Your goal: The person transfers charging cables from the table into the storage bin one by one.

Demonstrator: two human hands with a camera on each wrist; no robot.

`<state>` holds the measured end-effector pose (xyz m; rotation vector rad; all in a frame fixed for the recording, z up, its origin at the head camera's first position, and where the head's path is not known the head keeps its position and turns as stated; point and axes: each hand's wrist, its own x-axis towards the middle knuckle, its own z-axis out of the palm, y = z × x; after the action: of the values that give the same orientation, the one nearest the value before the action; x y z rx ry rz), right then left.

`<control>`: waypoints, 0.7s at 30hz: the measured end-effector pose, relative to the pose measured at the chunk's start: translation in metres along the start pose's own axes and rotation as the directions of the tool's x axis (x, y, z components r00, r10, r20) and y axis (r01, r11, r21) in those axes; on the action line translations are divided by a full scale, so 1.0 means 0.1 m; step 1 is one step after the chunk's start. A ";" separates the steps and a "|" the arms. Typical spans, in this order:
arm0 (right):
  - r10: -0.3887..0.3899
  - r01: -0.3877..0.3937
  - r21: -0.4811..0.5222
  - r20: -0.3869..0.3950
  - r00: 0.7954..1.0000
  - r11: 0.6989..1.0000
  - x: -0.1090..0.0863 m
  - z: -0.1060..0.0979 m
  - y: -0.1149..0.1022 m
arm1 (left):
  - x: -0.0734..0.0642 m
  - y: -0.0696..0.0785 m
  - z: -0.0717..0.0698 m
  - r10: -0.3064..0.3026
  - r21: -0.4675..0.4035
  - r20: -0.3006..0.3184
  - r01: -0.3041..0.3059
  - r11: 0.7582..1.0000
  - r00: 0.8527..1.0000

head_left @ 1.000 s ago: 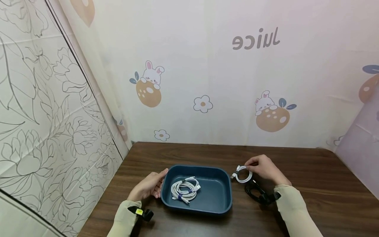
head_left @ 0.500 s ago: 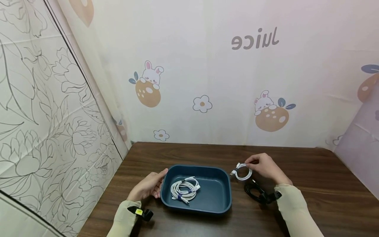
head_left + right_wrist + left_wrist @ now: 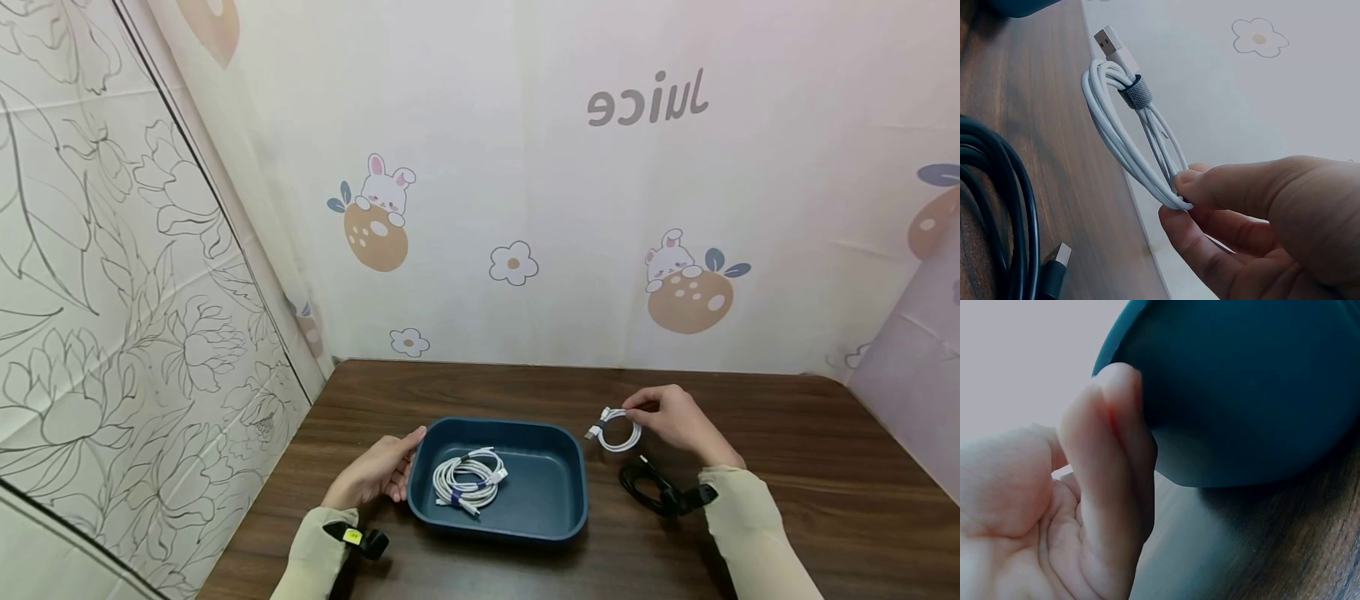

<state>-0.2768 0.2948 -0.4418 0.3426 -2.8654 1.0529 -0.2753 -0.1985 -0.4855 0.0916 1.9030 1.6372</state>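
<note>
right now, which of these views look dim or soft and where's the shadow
Head view: bright and fairly even, with a dark shadow along the near edge of the blue tray; left wrist view: dim and bluish, the left hand softly focused; right wrist view: cool-toned, yet the white cable in the right hand looks reasonably crisp.

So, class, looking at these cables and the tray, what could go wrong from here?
The right fingers pinch one white cable only by its loop's edge, so it might slip. Its USB plug sticks out beyond the loop and could catch on the tray.
</note>
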 end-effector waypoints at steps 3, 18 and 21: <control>0.001 -0.001 -0.009 -0.004 1.000 1.000 0.01 -0.01 0.00 | 0.00 0.00 0.00 0.000 -0.001 0.000 0.000 1.000 1.000; 0.021 -0.021 0.002 -0.028 0.999 1.000 0.00 -0.04 -0.02 | 0.00 0.00 0.00 -0.004 -0.004 -0.006 0.004 1.000 1.000; 0.021 -0.021 0.007 -0.041 0.999 1.000 0.00 -0.04 -0.05 | 0.00 0.00 0.00 -0.006 -0.004 -0.006 0.006 1.000 1.000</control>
<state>-0.2754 0.2940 -0.4355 0.2882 -2.8367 1.0601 -0.2751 -0.1980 -0.4856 0.0793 1.9024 1.6387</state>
